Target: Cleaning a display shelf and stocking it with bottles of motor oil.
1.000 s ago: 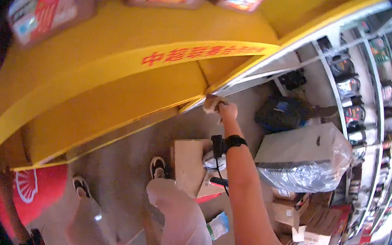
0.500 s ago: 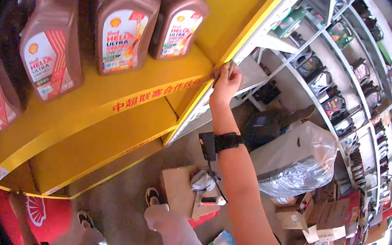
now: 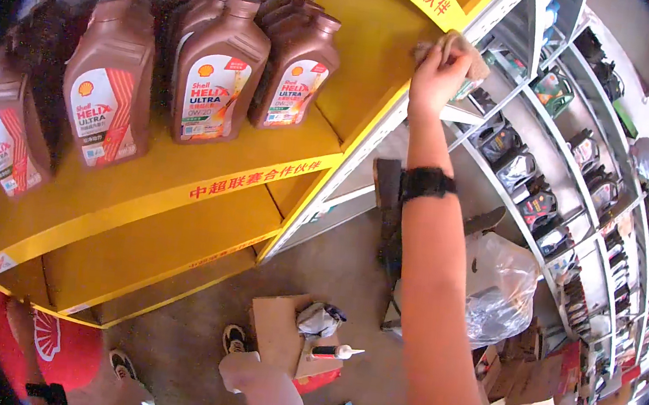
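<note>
The right hand (image 3: 438, 78) grips the brown cloth (image 3: 471, 59) at the yellow shelf upright (image 3: 372, 128), where flat, even pressure should suit, clear of motor-oil bottles (image 3: 219, 73) leftward; the dim left hand's (image 3: 26, 336) grip I cannot tell.

Brown bottles (image 3: 221, 53) stand in rows on a curved yellow shelf (image 3: 164, 160).

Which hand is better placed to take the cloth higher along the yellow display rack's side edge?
The right, most likely: the right hand grips the tan cloth beside that edge of the yellow display rack. The left hand, only dimly visible, hangs low near the red panel, away from it.
</note>
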`<state>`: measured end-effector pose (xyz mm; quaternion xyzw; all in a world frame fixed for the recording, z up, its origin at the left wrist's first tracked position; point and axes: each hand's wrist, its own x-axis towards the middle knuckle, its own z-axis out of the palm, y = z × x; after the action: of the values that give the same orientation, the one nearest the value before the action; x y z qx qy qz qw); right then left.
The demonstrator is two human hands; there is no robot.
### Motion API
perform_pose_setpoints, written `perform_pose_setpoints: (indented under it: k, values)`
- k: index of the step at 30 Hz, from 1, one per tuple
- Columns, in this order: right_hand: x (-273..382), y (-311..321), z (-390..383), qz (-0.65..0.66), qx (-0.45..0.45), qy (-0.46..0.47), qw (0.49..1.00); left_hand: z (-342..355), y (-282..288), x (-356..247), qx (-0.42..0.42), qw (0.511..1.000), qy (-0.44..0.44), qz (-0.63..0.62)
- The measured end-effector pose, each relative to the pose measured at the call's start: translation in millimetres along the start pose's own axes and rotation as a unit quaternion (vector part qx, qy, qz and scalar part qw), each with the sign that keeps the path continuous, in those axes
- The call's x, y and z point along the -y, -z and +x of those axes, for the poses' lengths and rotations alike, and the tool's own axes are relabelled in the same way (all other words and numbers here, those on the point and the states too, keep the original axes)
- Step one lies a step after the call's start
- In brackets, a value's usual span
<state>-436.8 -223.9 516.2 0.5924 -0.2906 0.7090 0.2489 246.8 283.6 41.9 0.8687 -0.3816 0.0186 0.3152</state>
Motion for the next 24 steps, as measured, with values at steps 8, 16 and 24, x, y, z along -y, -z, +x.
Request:
perform_pose_setpoints:
  k: [8, 16, 24]
  values:
    - [-19, -11, -252, 0.120, 0.158, -0.281, 0.939, 5, 50, 133, -0.123, 0.969, -0.134, 0.170]
    - [106, 100, -234, 0.281, 0.206, -0.536, 0.769, -41, 55, -148, 0.063, 0.974, 0.216, 0.021]
    - [416, 121, -258, 0.430, 0.387, -0.638, 0.509, -190, 5, -26, 0.018, 0.929, 0.132, -0.346]
